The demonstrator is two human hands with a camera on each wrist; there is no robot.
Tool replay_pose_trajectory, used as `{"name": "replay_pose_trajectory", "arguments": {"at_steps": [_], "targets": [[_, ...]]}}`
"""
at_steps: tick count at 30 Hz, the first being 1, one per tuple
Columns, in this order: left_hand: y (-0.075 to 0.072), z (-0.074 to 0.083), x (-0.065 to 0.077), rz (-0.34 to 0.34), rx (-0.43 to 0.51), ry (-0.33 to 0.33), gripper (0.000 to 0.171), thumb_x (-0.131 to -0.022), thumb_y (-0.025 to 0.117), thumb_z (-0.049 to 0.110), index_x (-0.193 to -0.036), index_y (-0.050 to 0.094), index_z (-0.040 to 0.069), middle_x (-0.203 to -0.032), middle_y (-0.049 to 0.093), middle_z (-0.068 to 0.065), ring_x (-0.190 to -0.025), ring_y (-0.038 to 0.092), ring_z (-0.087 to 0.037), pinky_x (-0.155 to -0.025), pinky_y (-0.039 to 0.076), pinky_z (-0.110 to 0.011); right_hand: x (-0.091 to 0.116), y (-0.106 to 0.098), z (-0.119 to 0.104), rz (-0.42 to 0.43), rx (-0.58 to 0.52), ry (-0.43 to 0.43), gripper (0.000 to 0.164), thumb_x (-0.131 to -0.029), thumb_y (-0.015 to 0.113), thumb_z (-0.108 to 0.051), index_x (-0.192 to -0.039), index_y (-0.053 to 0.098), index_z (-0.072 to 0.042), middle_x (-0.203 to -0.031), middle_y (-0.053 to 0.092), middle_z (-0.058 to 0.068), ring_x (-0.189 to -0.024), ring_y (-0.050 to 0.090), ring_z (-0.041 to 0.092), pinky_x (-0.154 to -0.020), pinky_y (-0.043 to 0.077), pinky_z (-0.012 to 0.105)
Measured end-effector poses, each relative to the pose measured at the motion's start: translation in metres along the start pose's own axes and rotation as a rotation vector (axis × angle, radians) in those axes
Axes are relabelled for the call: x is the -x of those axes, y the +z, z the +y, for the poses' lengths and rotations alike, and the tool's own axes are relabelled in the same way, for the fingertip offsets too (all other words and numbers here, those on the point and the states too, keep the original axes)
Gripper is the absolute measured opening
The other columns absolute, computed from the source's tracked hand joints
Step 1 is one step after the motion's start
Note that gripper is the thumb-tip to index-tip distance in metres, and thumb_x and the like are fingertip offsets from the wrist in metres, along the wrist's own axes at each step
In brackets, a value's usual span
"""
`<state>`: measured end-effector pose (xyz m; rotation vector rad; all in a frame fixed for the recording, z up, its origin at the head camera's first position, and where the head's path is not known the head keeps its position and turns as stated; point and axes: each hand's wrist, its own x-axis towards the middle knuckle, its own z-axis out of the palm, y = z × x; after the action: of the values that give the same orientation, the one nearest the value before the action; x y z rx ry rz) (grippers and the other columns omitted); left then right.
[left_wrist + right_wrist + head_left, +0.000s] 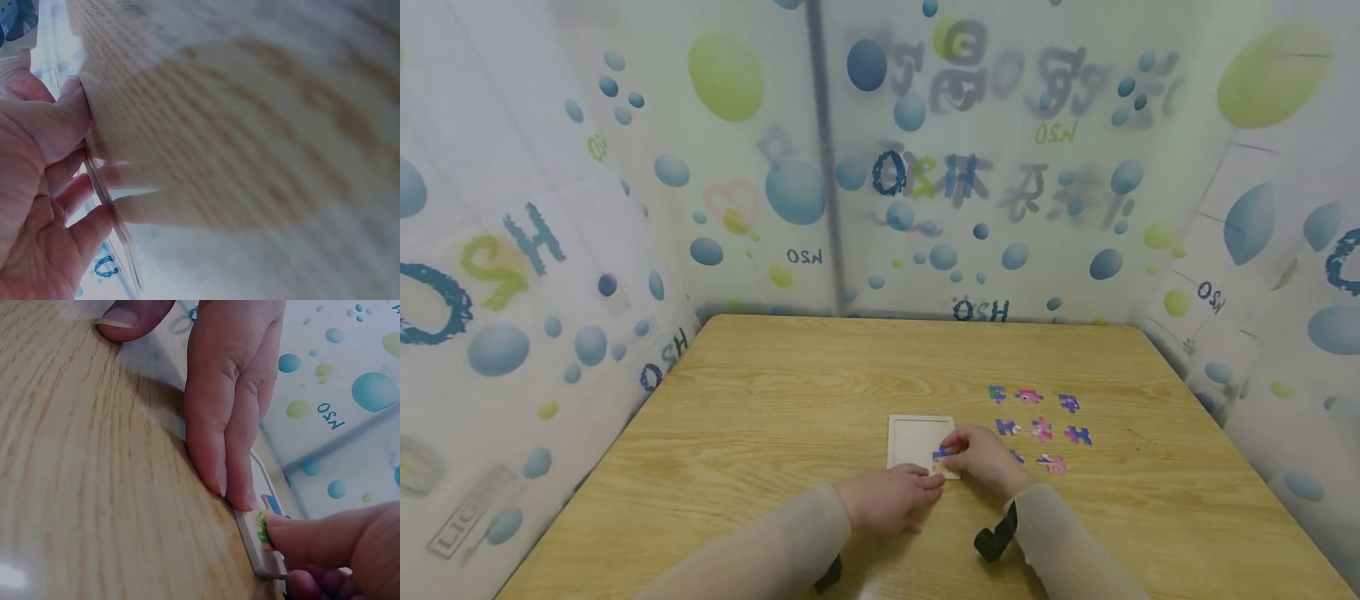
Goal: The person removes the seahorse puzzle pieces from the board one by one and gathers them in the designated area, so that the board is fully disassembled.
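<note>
A pale square puzzle tray (913, 437) lies flat on the table with a raised rim. My right hand (985, 458) pinches a blue and orange jigsaw piece (940, 456) at the tray's near right corner. In the right wrist view, the right thumb lies on this puzzle piece (260, 529), which also has green markings. My left hand (889, 498) rests at the near edge of the tray, its fairly straight fingers touching the rim beside the piece. Seen from the left wrist, the left hand's fingers (94, 228) lie against the thin tray edge.
Several loose purple, pink and blue jigsaw pieces (1042, 428) lie in rough rows right of the tray; the right hand partly covers one of them. The wooden table (760, 392) meets patterned curtains (760, 275) at the back and sides.
</note>
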<state>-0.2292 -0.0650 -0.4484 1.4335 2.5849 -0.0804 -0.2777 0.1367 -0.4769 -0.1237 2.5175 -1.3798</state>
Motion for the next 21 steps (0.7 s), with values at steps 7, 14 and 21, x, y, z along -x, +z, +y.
{"name": "replay_pose_trajectory", "arguments": {"at_steps": [7, 14, 21], "targets": [[0.0004, -0.0001, -0.001, -0.005, -0.009, 0.004, 0.056, -0.094, 0.06, 0.033, -0.144, 0.046, 0.011, -0.151, 0.038, -0.001, -0.136, 0.039, -0.02, -0.111, 0.031, -0.025, -0.0002, -0.0028, 0.0002, -0.014, 0.031, -0.005, 0.015, -0.083, 0.075, -0.009, -0.096, 0.067, -0.01, -0.092, 0.061, 0.002, -0.085, 0.053, 0.019, -0.079, 0.048, 0.034], [-0.001, 0.0006, -0.0007, -0.017, 0.003, -0.003, 0.056, -0.094, 0.06, 0.033, -0.144, 0.046, 0.012, -0.151, 0.038, 0.0, -0.136, 0.038, -0.019, -0.11, 0.032, -0.024, -0.0008, -0.0067, 0.0024, -0.046, 0.01, -0.031, 0.015, -0.084, 0.073, -0.006, -0.097, 0.068, -0.011, -0.09, 0.061, 0.002, -0.084, 0.053, 0.019, -0.076, 0.048, 0.032], [-0.0012, 0.0012, -0.0005, -0.016, -0.006, -0.003, 0.056, -0.094, 0.06, 0.034, -0.144, 0.046, 0.012, -0.15, 0.039, 0.0, -0.136, 0.038, -0.018, -0.11, 0.032, -0.024, 0.0021, -0.0095, 0.0013, -0.07, -0.015, -0.025, 0.015, -0.086, 0.07, -0.007, -0.101, 0.068, -0.012, -0.087, 0.06, 0.004, -0.079, 0.052, 0.019, -0.069, 0.045, 0.029]]}}
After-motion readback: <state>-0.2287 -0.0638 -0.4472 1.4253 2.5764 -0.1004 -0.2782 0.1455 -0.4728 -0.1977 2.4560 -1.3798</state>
